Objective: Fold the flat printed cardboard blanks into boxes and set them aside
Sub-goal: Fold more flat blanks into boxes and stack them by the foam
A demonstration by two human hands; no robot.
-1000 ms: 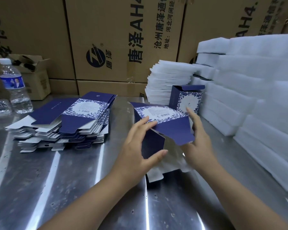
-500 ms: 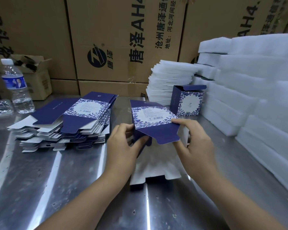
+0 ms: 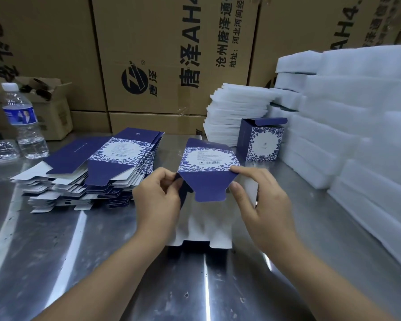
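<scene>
1. Stack of flat blanks [image 3: 97, 172]: left of the left hand [image 3: 158, 200].
2. Blank in work [image 3: 207, 158]: between the hands; skewed a second ago, now squared up. Judged mid-fold, end flaps open.
3. Finished box [image 3: 263, 141]: beyond the right hand [image 3: 262, 205].
4. Each hand pinches the blank's near corner, other fingers loosely curled.

Table [image 3: 83, 262] — sheet metal, shiny, scuffed and speckled. Blank [image 3: 209, 158] at centre: thin printed card, matt navy outside, plain white inside. Stack of blanks [image 3: 102, 167], same card. Foam sheets [image 3: 361, 126] white, soft-looking, faintly fuzzy. Cartons [image 3: 153, 42] — brown board, matt. Bottle [image 3: 24, 126] clear glossy plastic; the tray [image 3: 0, 150] beside it probably clear plastic too.
</scene>
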